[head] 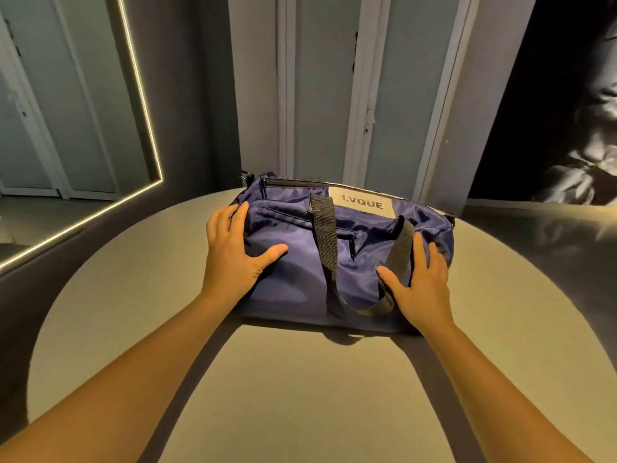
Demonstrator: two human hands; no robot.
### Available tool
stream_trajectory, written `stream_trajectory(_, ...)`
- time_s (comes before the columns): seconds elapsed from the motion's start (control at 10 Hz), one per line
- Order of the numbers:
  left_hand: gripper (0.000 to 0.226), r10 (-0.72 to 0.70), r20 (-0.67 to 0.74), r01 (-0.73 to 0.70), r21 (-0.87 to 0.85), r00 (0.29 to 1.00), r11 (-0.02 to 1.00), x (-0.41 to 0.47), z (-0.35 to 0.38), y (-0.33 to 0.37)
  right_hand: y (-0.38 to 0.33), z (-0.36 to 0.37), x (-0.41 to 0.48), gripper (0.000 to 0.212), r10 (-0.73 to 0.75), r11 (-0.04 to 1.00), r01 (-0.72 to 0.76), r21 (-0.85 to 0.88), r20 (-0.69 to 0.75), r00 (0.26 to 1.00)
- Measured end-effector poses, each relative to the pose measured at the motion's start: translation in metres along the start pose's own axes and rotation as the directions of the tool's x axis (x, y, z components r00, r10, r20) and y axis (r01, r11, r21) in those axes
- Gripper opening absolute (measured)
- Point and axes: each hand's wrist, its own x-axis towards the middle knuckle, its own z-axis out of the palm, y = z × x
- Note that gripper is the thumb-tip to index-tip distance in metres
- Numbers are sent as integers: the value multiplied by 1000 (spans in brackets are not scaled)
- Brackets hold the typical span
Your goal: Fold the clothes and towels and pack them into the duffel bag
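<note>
Round beige table (300, 396), viewed from above, is filling the near field, and I am reaching both bare forearms across it. My left hand (233, 248) is lying flat on the left end of the navy duffel bag (293, 279), fingers straight and spread, thumb pressing the fabric. My right hand (424, 282) is lying likewise on the right part, fingers extended, thumb touching the black webbing handle (325, 235); neither hand is closing round anything. The bag is lying on its side toward the far middle of the table, with a pocket zip (352, 243) facing up and a pale label (362, 203) reading LVQUE near its far edge. No clothes or towels are showing, so I am judging the step in hand to be settling the bag itself. Whether it is packed or empty I cannot tell, nor whether the main zip is open. The next move is probably calling for turning the bag so its opening faces up, one hand steadying the slack, slippery fabric. Beyond are standing a light-edged mirror (66, 111), pale wardrobe doors (334, 78) and dark bedding (574, 145).
</note>
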Motion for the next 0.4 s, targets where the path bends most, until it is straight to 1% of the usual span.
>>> stream_trajectory(0.2,103,-7,17,6,46,1000,999,32,29,-16,8,20,47,93,-6,1000,8,-29,62,998)
stream_trajectory(0.3,104,-34,74,27,88,997,996,37,26,-13,3,14,55,94,15,999,-10,-40,130,991)
stream_trajectory(0.4,108,-65,229,31,150,971,988,40,4,-6,-8,-16,59,88,93,992,-74,-105,188,978)
